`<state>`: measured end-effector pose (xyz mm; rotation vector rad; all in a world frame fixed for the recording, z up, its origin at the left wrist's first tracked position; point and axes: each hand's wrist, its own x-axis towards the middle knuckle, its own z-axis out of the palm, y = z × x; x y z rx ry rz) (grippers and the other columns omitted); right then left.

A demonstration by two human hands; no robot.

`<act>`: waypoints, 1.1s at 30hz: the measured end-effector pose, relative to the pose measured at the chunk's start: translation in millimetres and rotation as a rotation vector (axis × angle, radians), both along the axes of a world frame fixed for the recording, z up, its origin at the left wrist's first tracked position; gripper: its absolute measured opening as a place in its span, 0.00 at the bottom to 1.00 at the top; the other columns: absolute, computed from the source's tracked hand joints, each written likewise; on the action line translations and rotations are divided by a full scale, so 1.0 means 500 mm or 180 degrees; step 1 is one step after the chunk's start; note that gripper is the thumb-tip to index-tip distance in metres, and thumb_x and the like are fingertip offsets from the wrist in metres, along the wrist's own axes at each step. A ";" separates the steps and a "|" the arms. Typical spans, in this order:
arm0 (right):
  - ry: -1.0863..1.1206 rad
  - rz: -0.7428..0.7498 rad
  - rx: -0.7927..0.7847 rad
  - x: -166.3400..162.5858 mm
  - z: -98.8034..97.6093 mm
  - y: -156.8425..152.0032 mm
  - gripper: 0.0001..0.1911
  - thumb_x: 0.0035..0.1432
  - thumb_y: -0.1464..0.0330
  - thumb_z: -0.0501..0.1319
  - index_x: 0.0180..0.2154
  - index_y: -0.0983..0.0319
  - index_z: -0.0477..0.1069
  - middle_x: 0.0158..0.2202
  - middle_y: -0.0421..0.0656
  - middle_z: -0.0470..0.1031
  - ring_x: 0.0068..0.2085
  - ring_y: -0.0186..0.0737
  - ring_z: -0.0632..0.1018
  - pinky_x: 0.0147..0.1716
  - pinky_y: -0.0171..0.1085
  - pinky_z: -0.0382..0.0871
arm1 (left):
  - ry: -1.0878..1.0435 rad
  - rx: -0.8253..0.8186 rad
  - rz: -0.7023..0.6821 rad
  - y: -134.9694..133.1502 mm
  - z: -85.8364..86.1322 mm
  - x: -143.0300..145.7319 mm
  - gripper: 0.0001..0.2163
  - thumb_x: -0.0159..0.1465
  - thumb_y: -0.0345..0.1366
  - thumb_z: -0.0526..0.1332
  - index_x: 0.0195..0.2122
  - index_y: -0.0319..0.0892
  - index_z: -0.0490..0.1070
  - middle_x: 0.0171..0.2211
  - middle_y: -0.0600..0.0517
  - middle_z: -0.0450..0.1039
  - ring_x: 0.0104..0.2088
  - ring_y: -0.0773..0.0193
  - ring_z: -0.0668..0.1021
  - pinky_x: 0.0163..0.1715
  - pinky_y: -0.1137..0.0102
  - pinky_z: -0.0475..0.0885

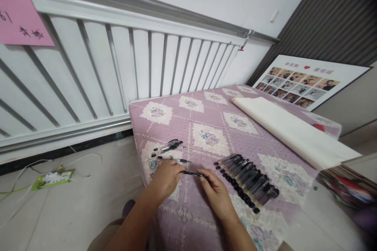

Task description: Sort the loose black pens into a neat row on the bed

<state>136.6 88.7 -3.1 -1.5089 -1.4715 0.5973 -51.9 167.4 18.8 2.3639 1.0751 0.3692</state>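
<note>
A dark pen (193,173) lies level between my two hands. My left hand (167,177) pinches its left end. Fingers of my right hand (214,191) close round its other end, so both tips are partly covered. Just beyond my left hand, an uncapped pen (178,159) rests on the flowered purple cloth (176,129). A few capped pens (167,147) lie loosely together a little farther off. To the right of my right hand, a row of several black-capped gel pens (247,178) is laid side by side on the cloth.
A large cream sheet (282,125) with a rolled edge lies at the right. Behind the cloth-covered surface stands a white radiator (156,59). A photo board (303,80) leans at the back right. On the floor at left is a green-edged power strip (54,179) with cables.
</note>
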 end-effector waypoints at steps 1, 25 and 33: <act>-0.0031 0.0065 0.0000 -0.002 0.002 0.000 0.12 0.58 0.62 0.57 0.42 0.56 0.74 0.39 0.44 0.75 0.43 0.43 0.75 0.46 0.41 0.68 | -0.0022 0.0010 -0.0040 -0.001 0.000 0.001 0.11 0.64 0.32 0.53 0.41 0.50 0.73 0.37 0.53 0.72 0.42 0.62 0.72 0.44 0.68 0.62; 0.0432 -0.0266 -0.0203 0.002 -0.007 0.000 0.12 0.55 0.60 0.59 0.39 0.59 0.72 0.37 0.43 0.76 0.41 0.43 0.75 0.45 0.41 0.68 | 0.0020 0.0135 -0.0019 -0.007 0.002 0.014 0.10 0.65 0.32 0.51 0.35 0.43 0.72 0.36 0.51 0.71 0.39 0.62 0.72 0.39 0.71 0.65; 0.0307 -0.0143 -0.0199 0.005 -0.007 0.000 0.10 0.57 0.62 0.57 0.38 0.59 0.71 0.36 0.42 0.75 0.40 0.42 0.75 0.43 0.39 0.69 | -0.0219 0.0028 0.0119 -0.018 -0.013 0.015 0.10 0.64 0.30 0.51 0.36 0.44 0.72 0.38 0.51 0.71 0.41 0.63 0.72 0.42 0.71 0.64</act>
